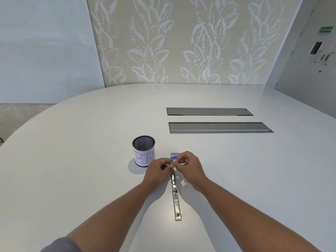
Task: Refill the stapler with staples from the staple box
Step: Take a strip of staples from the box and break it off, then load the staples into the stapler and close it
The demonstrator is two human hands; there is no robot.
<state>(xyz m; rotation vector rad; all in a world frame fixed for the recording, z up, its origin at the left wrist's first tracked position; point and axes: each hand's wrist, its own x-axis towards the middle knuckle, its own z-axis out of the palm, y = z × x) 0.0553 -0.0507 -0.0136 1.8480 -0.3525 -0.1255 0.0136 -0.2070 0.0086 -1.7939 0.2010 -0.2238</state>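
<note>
A metal stapler (pixel 175 195) lies opened out flat on the white table (pixel 91 160), stretching from my hands toward me. Both hands meet over its far end. My left hand (pixel 157 172) and my right hand (pixel 189 167) pinch a small pale thing between their fingertips, likely a strip of staples (pixel 172 163); it is too small to be sure. The small blue and white staple box (pixel 174 155) lies just behind my right hand, partly hidden by its fingers.
A black mesh cup (pixel 144 150) with a paper label reading "BIN" stands left of the staple box. Two long grey cable hatches (pixel 210 111) (pixel 220 127) are set into the table farther back on the right.
</note>
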